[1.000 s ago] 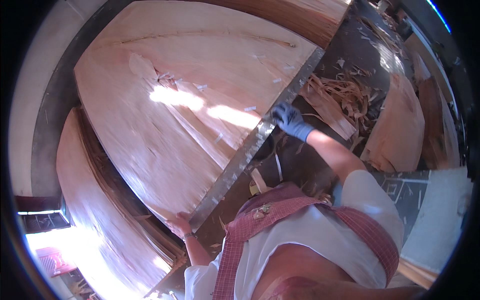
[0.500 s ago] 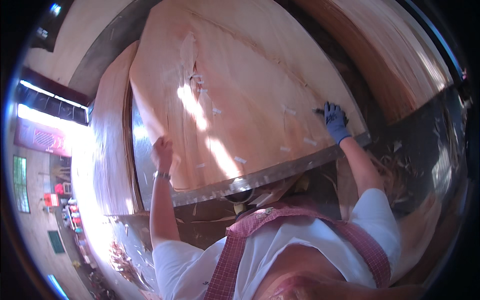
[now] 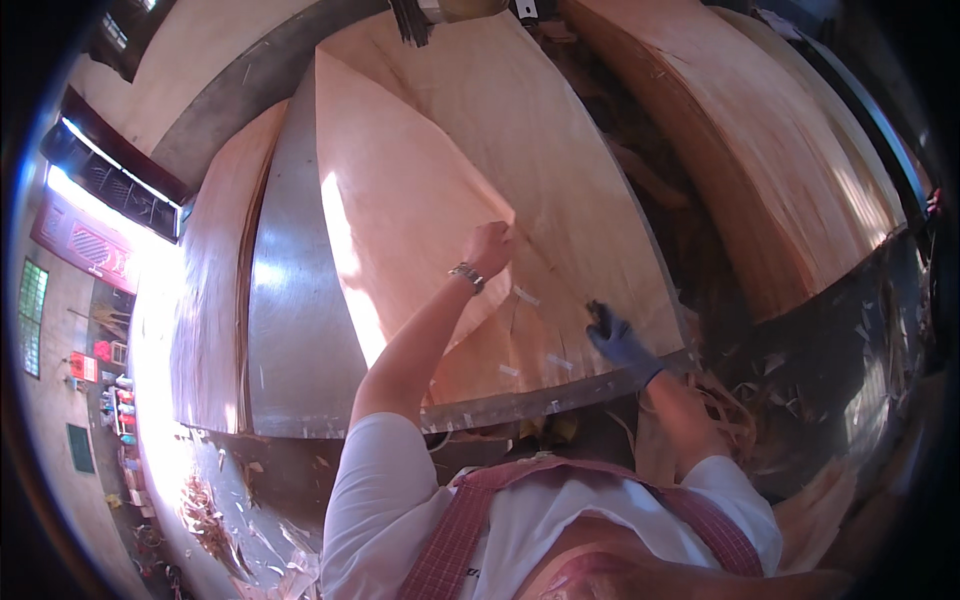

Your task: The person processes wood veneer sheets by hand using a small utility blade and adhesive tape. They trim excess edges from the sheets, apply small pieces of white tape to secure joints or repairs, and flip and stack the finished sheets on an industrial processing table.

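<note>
A broad, thin sheet of wood veneer (image 3: 400, 170) is lifted and folded over toward the right. My left hand (image 3: 488, 248), bare with a watch at the wrist, is closed on the sheet's edge. Beneath it lies more veneer (image 3: 590, 250) on the metal-topped table, with small strips of white tape (image 3: 560, 362) stuck near the front. My right hand (image 3: 622, 345), in a blue glove, is low over the veneer at the right. A small dark tool (image 3: 596, 310) sticks out past its fingers; its kind is too small to tell.
Bare metal tabletop (image 3: 295, 290) shows left of the sheet, beside a veneer stack (image 3: 215, 290). Another tall veneer stack (image 3: 740, 150) stands at the right. Wood scraps (image 3: 730, 410) litter the floor. A dark bundle (image 3: 408, 22) is at the table's far end.
My left hand has swung to the right with the veneer's edge, folding the sheet over and baring metal at the left. My gloved right hand has moved left and slightly nearer.
</note>
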{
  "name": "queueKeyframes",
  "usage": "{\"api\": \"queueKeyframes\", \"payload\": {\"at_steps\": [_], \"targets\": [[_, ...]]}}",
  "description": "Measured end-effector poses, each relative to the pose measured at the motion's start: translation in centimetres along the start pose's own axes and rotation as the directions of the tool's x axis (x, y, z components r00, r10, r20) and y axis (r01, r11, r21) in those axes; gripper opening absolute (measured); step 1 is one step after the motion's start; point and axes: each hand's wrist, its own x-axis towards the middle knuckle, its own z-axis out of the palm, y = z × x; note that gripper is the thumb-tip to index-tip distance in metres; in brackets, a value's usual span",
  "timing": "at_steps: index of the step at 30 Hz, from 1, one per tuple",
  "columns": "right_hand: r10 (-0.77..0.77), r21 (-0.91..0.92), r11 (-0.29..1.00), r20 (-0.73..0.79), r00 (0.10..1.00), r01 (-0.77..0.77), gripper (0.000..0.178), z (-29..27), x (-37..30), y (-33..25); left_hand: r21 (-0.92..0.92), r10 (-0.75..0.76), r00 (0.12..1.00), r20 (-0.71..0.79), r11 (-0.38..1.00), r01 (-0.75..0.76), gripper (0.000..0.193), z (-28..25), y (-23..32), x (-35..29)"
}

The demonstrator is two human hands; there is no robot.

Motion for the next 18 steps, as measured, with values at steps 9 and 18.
{"api": "queueKeyframes", "payload": {"at_steps": [9,18], "targets": [[0.310,-0.017,0.950,0.168,0.936,-0.312,0.039,7.9,-5.0,-8.9,-0.165,0.142,0.989,0.045,0.977,-0.132,0.030,8.2,0.7,1.9],[0.284,-0.287,0.924,0.071,0.956,-0.253,0.053,7.9,-9.9,-10.8,-0.483,0.189,0.951,0.244,0.874,-0.050,0.029,8.1,4.9,2.6]]}}
